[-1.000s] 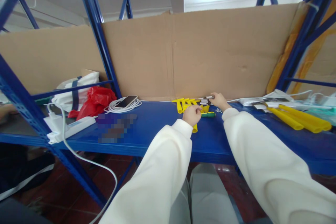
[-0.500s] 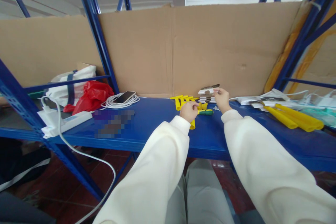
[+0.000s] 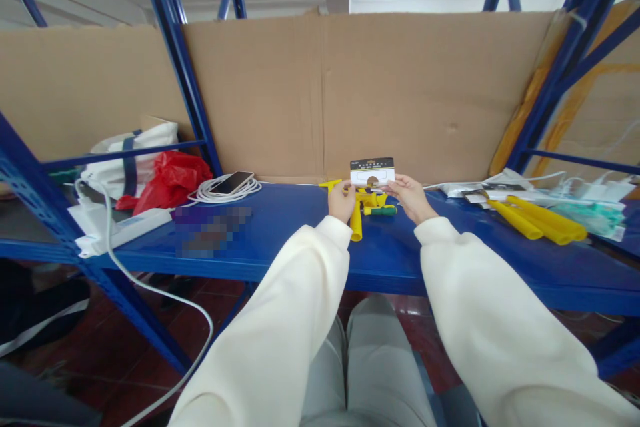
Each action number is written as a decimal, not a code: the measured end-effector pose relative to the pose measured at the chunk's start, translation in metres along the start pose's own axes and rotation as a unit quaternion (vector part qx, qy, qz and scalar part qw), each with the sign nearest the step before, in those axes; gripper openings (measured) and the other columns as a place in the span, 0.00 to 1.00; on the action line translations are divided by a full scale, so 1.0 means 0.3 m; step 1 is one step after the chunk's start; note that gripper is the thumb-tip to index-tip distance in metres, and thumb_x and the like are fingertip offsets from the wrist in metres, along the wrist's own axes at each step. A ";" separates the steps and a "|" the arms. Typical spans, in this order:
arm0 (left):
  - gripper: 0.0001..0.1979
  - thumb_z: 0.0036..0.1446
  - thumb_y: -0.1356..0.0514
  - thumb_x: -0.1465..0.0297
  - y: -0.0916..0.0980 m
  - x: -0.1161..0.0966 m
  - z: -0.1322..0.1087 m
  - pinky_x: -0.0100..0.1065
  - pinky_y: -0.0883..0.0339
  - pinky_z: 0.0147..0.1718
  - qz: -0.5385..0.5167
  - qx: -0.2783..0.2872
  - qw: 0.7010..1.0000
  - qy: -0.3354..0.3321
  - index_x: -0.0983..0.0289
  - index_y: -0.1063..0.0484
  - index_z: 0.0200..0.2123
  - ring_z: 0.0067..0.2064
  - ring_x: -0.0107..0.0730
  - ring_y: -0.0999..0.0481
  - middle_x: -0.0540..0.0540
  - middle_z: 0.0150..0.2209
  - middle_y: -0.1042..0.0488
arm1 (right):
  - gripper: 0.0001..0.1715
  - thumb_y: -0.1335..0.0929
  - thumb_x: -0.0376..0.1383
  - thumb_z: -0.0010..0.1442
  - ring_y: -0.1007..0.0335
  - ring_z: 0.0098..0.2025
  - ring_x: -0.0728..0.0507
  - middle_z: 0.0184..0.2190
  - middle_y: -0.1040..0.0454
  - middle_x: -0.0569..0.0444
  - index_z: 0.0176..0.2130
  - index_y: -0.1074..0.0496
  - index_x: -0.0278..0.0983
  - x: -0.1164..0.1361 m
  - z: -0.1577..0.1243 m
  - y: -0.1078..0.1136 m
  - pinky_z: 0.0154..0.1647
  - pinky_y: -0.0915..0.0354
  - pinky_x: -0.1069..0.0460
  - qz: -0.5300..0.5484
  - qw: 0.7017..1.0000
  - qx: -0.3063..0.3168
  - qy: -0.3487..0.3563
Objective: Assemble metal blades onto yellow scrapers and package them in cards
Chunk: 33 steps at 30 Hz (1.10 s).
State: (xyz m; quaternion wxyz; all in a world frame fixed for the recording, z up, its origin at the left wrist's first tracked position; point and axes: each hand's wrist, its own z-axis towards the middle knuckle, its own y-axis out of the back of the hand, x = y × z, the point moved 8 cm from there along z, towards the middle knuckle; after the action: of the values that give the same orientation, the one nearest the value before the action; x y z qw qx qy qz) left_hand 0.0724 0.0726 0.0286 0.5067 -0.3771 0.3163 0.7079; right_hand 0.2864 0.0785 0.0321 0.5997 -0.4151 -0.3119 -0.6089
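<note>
A black-and-white packaging card (image 3: pixel 373 172) with printing on its dark top strip and a rounded cut-out stands up facing me. My right hand (image 3: pixel 411 198) pinches its lower right corner. At the lower left edge, my left hand (image 3: pixel 342 201) is closed on the card; whether it also holds something small is hidden. Just below lie several yellow T-shaped tools (image 3: pixel 375 199), partly covered by my hands and the card. One yellow tubular handle (image 3: pixel 356 223) points toward me. Beside it lies a green-and-yellow handle (image 3: pixel 383 211).
On the blue shelf (image 3: pixel 300 227), a phone (image 3: pixel 235 182) rests on a coiled white cable (image 3: pixel 200 197) near a power strip (image 3: pixel 125 230) and red bag (image 3: pixel 173 177). Yellow tubes (image 3: pixel 540 220) and white packets lie right. Cardboard (image 3: pixel 425 80) closes the back.
My right hand has brought the card left from the stack at the back and turned it to face me. My left hand has moved slightly left and up to the card's edge.
</note>
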 end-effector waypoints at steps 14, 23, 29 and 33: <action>0.06 0.55 0.36 0.76 0.015 0.020 0.003 0.35 0.26 0.37 0.039 -0.030 0.999 -0.017 0.60 0.30 0.29 0.34 0.35 0.20 0.51 0.31 0.24 | 0.22 0.21 0.44 0.49 0.19 0.34 0.42 0.32 0.18 0.53 0.33 0.34 0.41 -0.019 0.002 -0.031 0.45 0.23 0.43 -0.086 0.993 0.058 0.063; 0.08 0.56 0.41 0.80 0.042 -0.045 -0.034 0.39 0.30 0.52 0.162 -0.026 0.986 -0.019 0.61 0.29 0.34 0.48 0.40 0.20 0.58 0.42 0.20 | 0.20 0.24 0.46 0.52 0.19 0.33 0.42 0.29 0.20 0.55 0.31 0.36 0.42 0.000 -0.001 -0.018 0.40 0.24 0.45 -0.114 0.989 0.036 0.081; 0.13 0.55 0.34 0.72 -0.017 0.019 -0.058 0.42 0.29 0.53 0.259 0.106 0.957 0.082 0.63 0.28 0.45 0.52 0.48 0.20 0.63 0.46 0.20 | 0.18 0.25 0.46 0.54 0.23 0.27 0.44 0.24 0.24 0.58 0.31 0.36 0.42 0.012 0.006 0.013 0.34 0.26 0.49 -0.119 0.989 -0.013 0.088; 0.16 0.53 0.32 0.70 -0.042 0.034 -0.067 0.40 0.30 0.53 0.279 0.150 0.945 0.083 0.63 0.27 0.45 0.54 0.48 0.20 0.63 0.46 0.20 | 0.19 0.25 0.47 0.53 0.24 0.26 0.44 0.24 0.24 0.58 0.31 0.37 0.42 0.011 0.004 0.010 0.31 0.27 0.49 -0.125 0.988 -0.015 0.087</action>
State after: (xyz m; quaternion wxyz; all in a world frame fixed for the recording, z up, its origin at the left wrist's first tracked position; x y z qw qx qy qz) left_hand 0.0867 0.0643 0.0087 0.3118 -0.2510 0.5519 0.7315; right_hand 0.2899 0.0777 0.0352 0.5373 -0.3271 -0.2988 -0.7177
